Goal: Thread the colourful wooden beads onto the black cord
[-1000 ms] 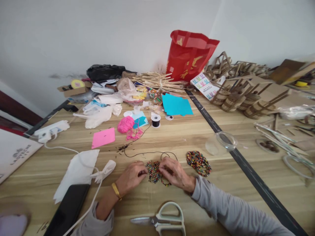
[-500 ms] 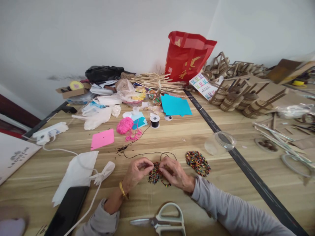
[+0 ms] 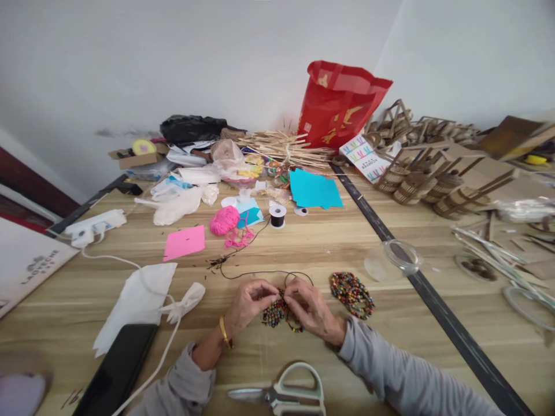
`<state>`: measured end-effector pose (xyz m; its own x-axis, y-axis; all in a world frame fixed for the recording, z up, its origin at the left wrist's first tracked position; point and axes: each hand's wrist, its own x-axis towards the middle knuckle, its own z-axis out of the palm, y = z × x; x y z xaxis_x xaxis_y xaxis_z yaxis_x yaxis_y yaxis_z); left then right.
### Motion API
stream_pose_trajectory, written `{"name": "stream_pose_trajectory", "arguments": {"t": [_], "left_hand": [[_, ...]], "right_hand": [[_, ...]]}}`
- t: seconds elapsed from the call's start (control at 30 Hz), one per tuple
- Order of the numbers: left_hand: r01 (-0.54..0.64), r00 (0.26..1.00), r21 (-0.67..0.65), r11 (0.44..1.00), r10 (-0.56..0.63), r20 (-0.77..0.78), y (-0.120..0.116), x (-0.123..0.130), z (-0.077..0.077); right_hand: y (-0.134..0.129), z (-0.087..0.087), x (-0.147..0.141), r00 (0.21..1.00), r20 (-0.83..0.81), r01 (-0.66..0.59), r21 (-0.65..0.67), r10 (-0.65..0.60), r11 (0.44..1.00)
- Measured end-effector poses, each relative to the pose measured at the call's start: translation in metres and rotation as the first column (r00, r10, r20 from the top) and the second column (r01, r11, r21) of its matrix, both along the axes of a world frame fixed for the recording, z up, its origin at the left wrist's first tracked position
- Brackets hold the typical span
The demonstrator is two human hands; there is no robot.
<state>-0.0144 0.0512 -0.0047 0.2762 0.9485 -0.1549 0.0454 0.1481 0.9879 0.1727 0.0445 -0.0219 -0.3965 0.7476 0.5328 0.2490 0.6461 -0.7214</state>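
Over a small pile of colourful beads (image 3: 272, 317), the fingertips of my two hands almost meet. My left hand (image 3: 250, 304) is pinched, thumb against forefinger; whatever is between them is too small to name, perhaps a bead. My right hand (image 3: 313, 311) pinches a thin black cord (image 3: 255, 273), which loops behind both hands and runs toward a spool (image 3: 277, 217). A few beads hang strung on the cord (image 3: 297, 329) beneath the right hand. Finished-looking bead strands (image 3: 352, 294) lie coiled right of it. Scissors (image 3: 299, 394) rest in front of me.
A black phone (image 3: 117, 370) and white cable (image 3: 167, 346) lie at left. Pink yarn (image 3: 224, 221), blue paper (image 3: 315, 189) and a red bag (image 3: 344, 104) stand or lie farther back. To the right are a clear jar (image 3: 390, 260) and several small wooden baskets (image 3: 414, 186).
My left hand has moved right, bringing its fingertips up to those of my right hand. The view has shifted slightly.
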Motion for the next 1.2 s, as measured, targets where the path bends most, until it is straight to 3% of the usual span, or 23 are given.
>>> {"name": "stream_pose_trajectory", "arguments": {"t": [1.2], "left_hand": [[0.055, 0.997, -0.019, 0.998, -0.054, 0.048, 0.0008, -0.0017, -0.0019]], "right_hand": [[-0.0003, -0.0006, -0.0002, 1.0, -0.002, -0.004, -0.051, 0.004, 0.999]]}}
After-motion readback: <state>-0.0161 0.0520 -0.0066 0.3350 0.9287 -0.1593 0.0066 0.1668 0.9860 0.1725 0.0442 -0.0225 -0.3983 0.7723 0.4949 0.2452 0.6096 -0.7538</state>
